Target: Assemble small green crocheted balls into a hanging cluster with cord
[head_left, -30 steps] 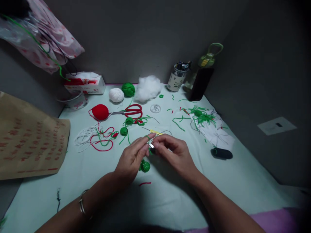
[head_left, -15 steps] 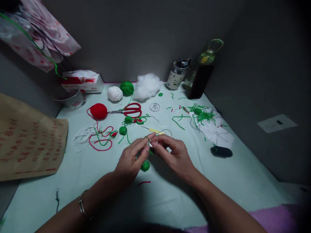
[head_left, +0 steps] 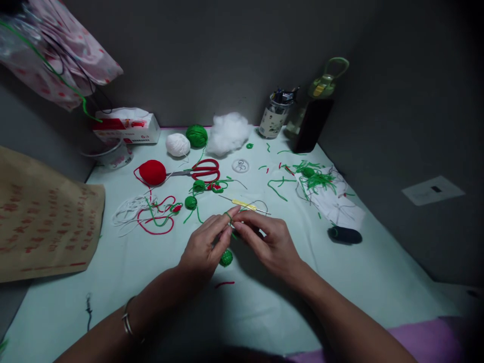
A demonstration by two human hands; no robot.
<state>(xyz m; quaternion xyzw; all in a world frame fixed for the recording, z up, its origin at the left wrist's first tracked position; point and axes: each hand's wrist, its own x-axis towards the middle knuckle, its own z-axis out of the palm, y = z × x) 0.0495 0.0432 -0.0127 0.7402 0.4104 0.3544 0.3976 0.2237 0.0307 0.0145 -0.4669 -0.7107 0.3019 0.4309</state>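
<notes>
My left hand (head_left: pixel 206 244) and my right hand (head_left: pixel 266 242) meet at their fingertips over the middle of the table. The left fingers pinch green yarn (head_left: pixel 228 217), which loops over the forefinger. My right thumb and forefinger are pressed together at the same yarn; any small tool between them is hidden. A green crocheted ball (head_left: pixel 226 257) lies just below the left fingers. Beyond the fingertips rests a yellow-handled hook (head_left: pixel 244 204). A short red strand (head_left: pixel 225 284) lies nearer to me.
Red-handled scissors (head_left: pixel 204 170), a red yarn ball (head_left: pixel 152 172), white stuffing (head_left: pixel 229 133) and a pen jar (head_left: pixel 274 118) stand farther back. Green scraps (head_left: pixel 317 176) lie on white paper at right. A brown paper bag (head_left: pixel 49 217) is at left.
The fingertips have shifted very slightly, and the bit of pale metal seen between them before no longer shows. The whole view has moved a little.
</notes>
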